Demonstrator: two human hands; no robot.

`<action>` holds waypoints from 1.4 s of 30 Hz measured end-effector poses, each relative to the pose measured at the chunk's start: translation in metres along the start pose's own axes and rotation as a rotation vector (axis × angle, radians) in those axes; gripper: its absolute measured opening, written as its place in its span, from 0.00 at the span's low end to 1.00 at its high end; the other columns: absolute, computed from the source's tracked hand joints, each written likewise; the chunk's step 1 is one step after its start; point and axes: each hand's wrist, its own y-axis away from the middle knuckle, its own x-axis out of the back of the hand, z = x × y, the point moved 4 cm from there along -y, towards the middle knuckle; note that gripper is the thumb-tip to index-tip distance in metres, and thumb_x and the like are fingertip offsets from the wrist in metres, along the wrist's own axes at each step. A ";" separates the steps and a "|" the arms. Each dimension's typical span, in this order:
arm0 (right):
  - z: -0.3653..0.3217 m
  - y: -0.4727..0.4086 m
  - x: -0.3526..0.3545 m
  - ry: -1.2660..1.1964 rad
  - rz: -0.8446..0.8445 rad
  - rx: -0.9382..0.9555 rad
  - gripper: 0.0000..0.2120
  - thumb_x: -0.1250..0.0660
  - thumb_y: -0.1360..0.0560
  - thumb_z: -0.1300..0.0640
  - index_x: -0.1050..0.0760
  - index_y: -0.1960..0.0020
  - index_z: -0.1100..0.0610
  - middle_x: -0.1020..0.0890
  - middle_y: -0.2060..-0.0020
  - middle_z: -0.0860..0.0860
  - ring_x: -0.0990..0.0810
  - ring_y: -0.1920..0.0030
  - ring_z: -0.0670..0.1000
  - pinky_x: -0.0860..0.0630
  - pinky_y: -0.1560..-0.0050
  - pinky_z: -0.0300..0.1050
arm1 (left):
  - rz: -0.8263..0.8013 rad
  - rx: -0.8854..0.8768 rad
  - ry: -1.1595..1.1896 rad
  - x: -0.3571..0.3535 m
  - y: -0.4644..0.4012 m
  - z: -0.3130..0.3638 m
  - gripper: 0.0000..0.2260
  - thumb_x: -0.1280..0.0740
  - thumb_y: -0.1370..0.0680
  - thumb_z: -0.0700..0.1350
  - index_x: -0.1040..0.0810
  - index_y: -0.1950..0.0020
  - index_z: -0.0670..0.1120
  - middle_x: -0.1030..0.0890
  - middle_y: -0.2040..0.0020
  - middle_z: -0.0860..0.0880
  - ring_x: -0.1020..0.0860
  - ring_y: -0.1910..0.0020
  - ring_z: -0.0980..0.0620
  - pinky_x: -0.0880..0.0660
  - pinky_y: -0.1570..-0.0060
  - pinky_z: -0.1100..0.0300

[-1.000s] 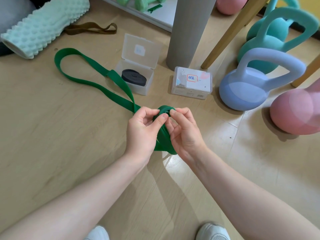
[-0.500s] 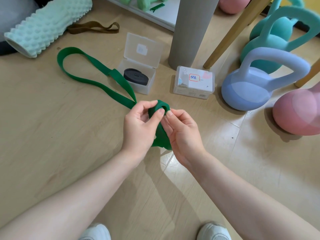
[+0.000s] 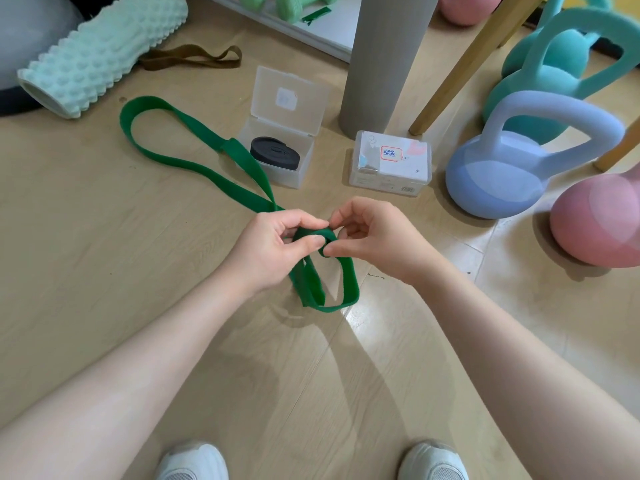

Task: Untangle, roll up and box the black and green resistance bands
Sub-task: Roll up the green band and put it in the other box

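**Green band in both hands, black band boxed**

The left hand (image 3: 273, 251) pinches the green band (image 3: 194, 161) between thumb and curled forefinger at the near end of the strap. The right hand (image 3: 374, 237) meets it from the other side, fingers curled, thumb and forefinger tips nipping the same fold. Below the two hands a loose loop of the band hangs down toward the wooden floor (image 3: 86, 271). The rest of the strap runs away up and to the left, lying flat on the floor in a long open loop that ends near the mint foam roller (image 3: 100, 53).

The black band (image 3: 275, 152) lies coiled inside the open clear box (image 3: 277, 161), lid up. The green strap passes just beside that box's left wall. A second clear box (image 3: 389, 164), closed and bearing a red-framed label, stands to the right of the first, apart from it. A lilac kettlebell (image 3: 502, 168) stands further right.
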 end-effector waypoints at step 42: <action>0.024 0.011 -0.029 -0.613 0.191 0.000 0.06 0.38 0.23 0.61 0.23 0.49 0.55 0.19 0.54 0.47 0.21 0.55 0.38 0.27 0.52 0.29 | 0.433 0.272 0.578 0.001 0.006 -0.013 0.06 0.33 0.26 0.34 0.26 0.54 0.44 0.19 0.56 0.44 0.20 0.56 0.48 0.24 0.43 0.48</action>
